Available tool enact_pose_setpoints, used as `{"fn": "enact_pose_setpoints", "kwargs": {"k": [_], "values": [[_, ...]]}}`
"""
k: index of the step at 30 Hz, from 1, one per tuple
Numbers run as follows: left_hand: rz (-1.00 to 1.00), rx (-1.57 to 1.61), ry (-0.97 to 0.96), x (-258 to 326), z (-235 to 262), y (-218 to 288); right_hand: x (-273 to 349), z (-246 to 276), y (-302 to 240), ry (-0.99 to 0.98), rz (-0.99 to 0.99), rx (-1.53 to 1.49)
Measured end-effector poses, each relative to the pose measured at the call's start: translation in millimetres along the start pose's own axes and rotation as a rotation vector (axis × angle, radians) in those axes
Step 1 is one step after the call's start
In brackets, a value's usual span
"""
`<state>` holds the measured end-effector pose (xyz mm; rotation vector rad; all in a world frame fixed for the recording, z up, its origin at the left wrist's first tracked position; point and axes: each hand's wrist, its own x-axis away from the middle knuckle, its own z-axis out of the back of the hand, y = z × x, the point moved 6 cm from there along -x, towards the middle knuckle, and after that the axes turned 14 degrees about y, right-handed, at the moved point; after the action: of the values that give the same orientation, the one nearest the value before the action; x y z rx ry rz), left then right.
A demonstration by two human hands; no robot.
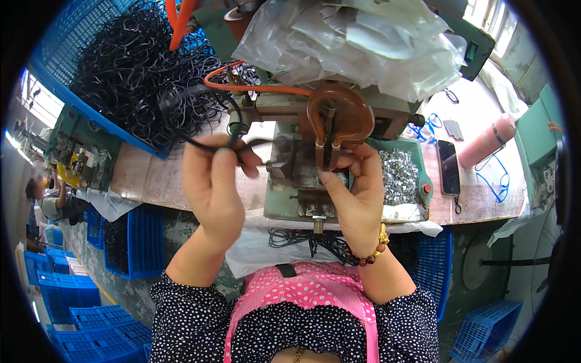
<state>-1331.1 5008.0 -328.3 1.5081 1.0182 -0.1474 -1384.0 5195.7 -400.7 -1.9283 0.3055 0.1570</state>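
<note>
My left hand (215, 187) pinches a black cord (212, 145) between thumb and fingers, left of a bench press (296, 160). Loops of that cord hang blurred above the hand, and one end points toward the press. At the front of the press, my right hand (360, 193) has its thumb and curled fingers closed beside the narrow slot under a brown guard (342, 115). Whatever those fingertips grip is hidden or too small to make out. A green tray of small metal pieces (399, 175) stands just right of my right hand.
A blue crate (100, 124) heaped with black cords (139, 72) is at the far left. Plastic bags (357, 42) cover the machine's top. A phone (448, 168) and pink bottle (490, 142) are at right. More cords (311, 239) lie near my lap. Someone works far left.
</note>
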Motion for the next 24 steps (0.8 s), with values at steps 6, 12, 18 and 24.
{"fn": "enact_pose_setpoints", "kwargs": {"k": [6, 12, 18, 24], "values": [[-0.106, -0.239, -0.322, 36, -27, -4, -2, 25, -5, -0.006, 0.079, 0.094], [-0.185, -0.298, -0.389, 34, -46, -14, -11, 65, -18, 0.136, 0.141, 0.129], [-0.184, -0.277, -0.387, 34, -49, -24, -15, 111, -29, 0.287, 0.301, 0.245], [-0.198, -0.287, -0.375, 39, -38, -25, -10, 156, -31, 0.489, 0.471, 0.41]]}}
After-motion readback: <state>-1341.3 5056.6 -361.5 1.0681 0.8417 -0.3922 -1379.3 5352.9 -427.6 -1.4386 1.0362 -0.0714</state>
